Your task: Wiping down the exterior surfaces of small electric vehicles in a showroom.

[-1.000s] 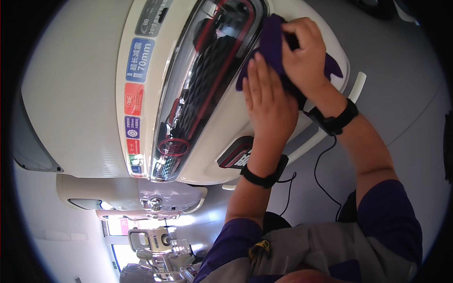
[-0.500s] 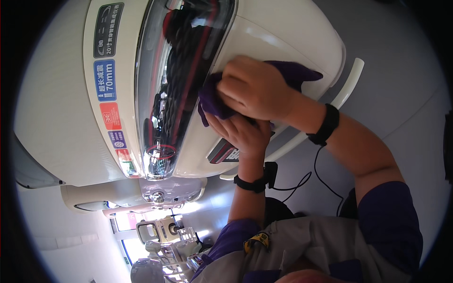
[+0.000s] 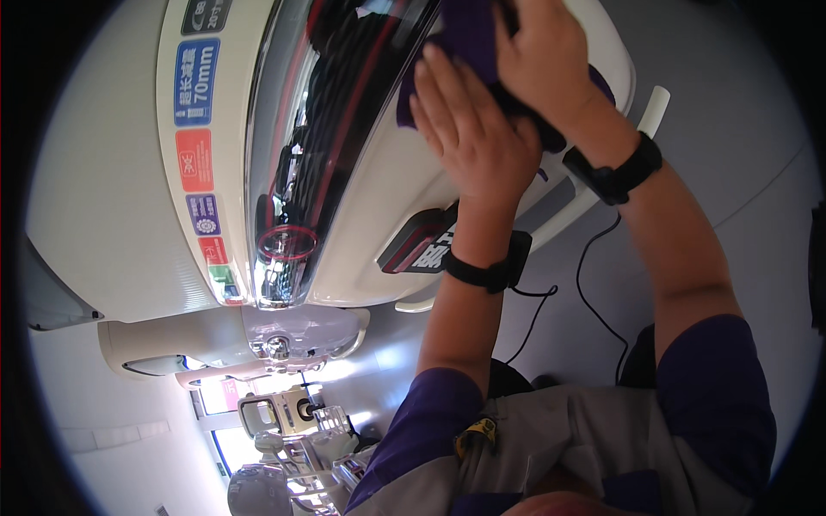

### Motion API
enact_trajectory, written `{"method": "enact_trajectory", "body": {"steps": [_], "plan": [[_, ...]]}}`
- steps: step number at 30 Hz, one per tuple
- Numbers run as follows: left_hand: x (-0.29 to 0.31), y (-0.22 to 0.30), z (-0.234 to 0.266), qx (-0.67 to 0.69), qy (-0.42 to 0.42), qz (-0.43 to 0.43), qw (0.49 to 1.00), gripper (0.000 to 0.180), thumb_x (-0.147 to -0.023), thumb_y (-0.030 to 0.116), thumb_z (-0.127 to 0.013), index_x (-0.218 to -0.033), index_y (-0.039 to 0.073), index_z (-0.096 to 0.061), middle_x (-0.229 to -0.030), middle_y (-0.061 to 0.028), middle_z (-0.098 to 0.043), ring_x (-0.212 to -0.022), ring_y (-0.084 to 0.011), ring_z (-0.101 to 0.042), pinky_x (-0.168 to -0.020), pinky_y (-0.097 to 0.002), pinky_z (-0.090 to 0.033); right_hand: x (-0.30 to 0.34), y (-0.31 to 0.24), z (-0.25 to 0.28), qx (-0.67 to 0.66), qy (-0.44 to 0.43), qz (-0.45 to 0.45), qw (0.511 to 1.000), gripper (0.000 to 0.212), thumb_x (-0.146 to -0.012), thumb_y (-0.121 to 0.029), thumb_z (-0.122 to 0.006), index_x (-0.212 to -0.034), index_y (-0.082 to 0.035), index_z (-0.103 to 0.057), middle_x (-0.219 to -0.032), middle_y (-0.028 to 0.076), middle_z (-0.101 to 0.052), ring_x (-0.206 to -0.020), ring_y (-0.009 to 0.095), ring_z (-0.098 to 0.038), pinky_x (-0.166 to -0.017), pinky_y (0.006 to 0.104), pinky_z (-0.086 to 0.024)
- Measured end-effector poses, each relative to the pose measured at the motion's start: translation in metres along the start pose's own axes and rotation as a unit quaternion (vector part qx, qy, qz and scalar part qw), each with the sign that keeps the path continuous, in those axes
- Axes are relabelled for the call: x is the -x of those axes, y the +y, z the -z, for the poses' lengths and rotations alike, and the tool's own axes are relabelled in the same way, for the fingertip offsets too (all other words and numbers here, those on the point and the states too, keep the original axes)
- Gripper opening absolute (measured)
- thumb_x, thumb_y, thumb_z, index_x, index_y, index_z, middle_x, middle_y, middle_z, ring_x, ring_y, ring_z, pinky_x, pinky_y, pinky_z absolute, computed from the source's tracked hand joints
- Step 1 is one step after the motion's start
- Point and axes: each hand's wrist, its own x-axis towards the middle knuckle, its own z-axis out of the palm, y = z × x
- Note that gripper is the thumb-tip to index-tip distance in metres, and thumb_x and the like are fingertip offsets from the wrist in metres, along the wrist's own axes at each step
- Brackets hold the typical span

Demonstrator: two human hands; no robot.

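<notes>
A purple cloth (image 3: 469,39) lies bunched against the cream body panel (image 3: 370,258) of a vehicle, beside its long glossy dark strip with red lines (image 3: 331,146). My right hand (image 3: 546,64) grips the cloth near the top of the view; some of its fingers are hidden in the folds. Just left of it, my left hand (image 3: 477,133) rests on the cloth with fingers stretched out and fairly flat. Part of the cloth shows beneath and between both hands. Below my left hand, a dark badge with white marks (image 3: 422,241) sits on the panel, partly covered by my forearm.
Several coloured stickers (image 3: 194,159) run along the cream body left of the strip. A pale curved bar (image 3: 551,219) juts out beside the panel. Black cables (image 3: 585,292) hang near my wristbands. More vehicles (image 3: 292,340) stand toward the lower left, over a grey floor (image 3: 740,163).
Both hands have moved up and to the right along the panel with the cloth. My left fingers have come into fuller view, stretched over the cloth. The whole view has shifted slightly.
</notes>
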Motion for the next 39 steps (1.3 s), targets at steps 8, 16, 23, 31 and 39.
{"method": "enact_trajectory", "body": {"steps": [8, 16, 23, 31, 39], "plan": [[0.013, -0.018, 0.021, -0.009, -0.065, -0.016, 0.998, 0.066, -0.074, 0.016, -0.053, -0.135, -0.009, -0.047, -0.149, -0.0263, -0.038, -0.139, -0.0405, -0.036, -0.114, -0.0516, -0.025, 0.005, -0.018, -0.007, 0.031, 0.023, -0.004, 0.999, 0.013, -0.082, 0.004, -0.056, -0.093, -0.003, -0.058, -0.085, 0.018, -0.054, -0.077, 0.038, -0.055, -0.066, 0.0440, -0.045], [0.085, -0.028, 0.055, -0.040, -0.088, 0.112, 0.989, 0.070, -0.091, 0.027, -0.052, -0.144, -0.011, -0.028, -0.152, -0.0354, -0.021, -0.141, -0.0537, -0.021, -0.112, -0.0634, -0.018, 0.071, -0.047, -0.021, -0.072, -0.154, 0.140, 0.975, 0.024, -0.068, -0.014, -0.071, -0.091, -0.012, -0.066, -0.077, 0.005, -0.051, -0.067, 0.023, -0.054, -0.057, 0.0343, -0.045], [0.079, -0.012, 0.042, -0.018, -0.097, 0.153, 0.983, 0.071, -0.095, 0.033, -0.049, -0.137, -0.019, -0.028, -0.150, -0.0401, -0.014, -0.139, -0.0611, -0.011, -0.111, -0.0671, -0.014, 0.066, -0.040, -0.022, -0.109, -0.202, 0.161, 0.960, 0.018, -0.079, -0.021, -0.066, -0.095, -0.014, -0.064, -0.078, 0.003, -0.056, -0.071, 0.021, -0.061, -0.058, 0.0340, -0.050], [0.008, 0.010, 0.003, -0.029, -0.034, 0.055, 0.997, 0.060, -0.083, 0.023, -0.053, -0.127, -0.017, -0.047, -0.150, -0.0357, -0.027, -0.142, -0.0492, -0.024, -0.114, -0.0614, -0.014, -0.002, -0.010, 0.012, -0.015, -0.105, 0.055, 0.993, 0.015, -0.080, 0.002, -0.060, -0.094, -0.005, -0.059, -0.084, 0.016, -0.056, -0.078, 0.038, -0.058, -0.068, 0.0424, -0.048], [-0.019, 0.026, -0.009, 0.007, -0.049, 0.046, 0.998, 0.056, -0.082, 0.015, -0.050, -0.128, -0.017, -0.049, -0.150, -0.0316, -0.032, -0.143, -0.0437, -0.028, -0.115, -0.0574, -0.018, -0.008, -0.001, 0.013, 0.080, 0.001, -0.004, 0.997, 0.012, -0.078, 0.003, -0.062, -0.086, -0.004, -0.057, -0.081, 0.017, -0.051, -0.070, 0.038, -0.054, -0.061, 0.0413, -0.044]]}}
